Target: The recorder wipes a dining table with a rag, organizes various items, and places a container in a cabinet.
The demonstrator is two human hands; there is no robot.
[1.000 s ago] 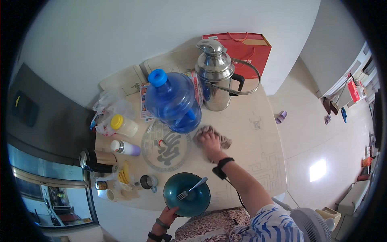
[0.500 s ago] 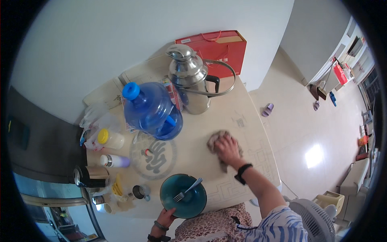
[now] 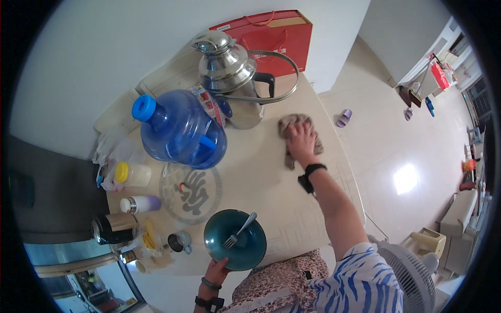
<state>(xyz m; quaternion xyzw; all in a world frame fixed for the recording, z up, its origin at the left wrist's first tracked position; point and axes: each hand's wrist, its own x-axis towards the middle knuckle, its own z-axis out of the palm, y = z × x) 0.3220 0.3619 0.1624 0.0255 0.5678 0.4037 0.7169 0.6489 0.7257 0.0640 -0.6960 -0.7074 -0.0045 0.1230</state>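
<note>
Two hands are at work over the table (image 3: 261, 182). The right hand (image 3: 302, 143) lies palm down on a patterned cloth (image 3: 288, 125), its fingers stretched over the fabric rather than clenched; the cloth is bunched on the tabletop near the right edge, toward the far right corner. The left hand (image 3: 217, 270) grasps a teal bowl (image 3: 251, 250) at the near edge, thumb on the rim, the other fingers mostly hidden. Whether the bowl touches the table I cannot tell. A fork (image 3: 241, 229) lies in it, tines down inside, handle across the rim.

Toward the far edge stand a blue jug (image 3: 182, 133) and, just right of it, a steel flask (image 3: 237, 73), with a red bag (image 3: 287, 52) behind at the far right corner. Along the left edge, from far to near, are a yellow-lidded jar (image 3: 138, 176), a white and purple bottle (image 3: 146, 203) and a kettle (image 3: 117, 228). A metal cup (image 3: 181, 241) stands between the kettle and the bowl, near the near edge.
</note>
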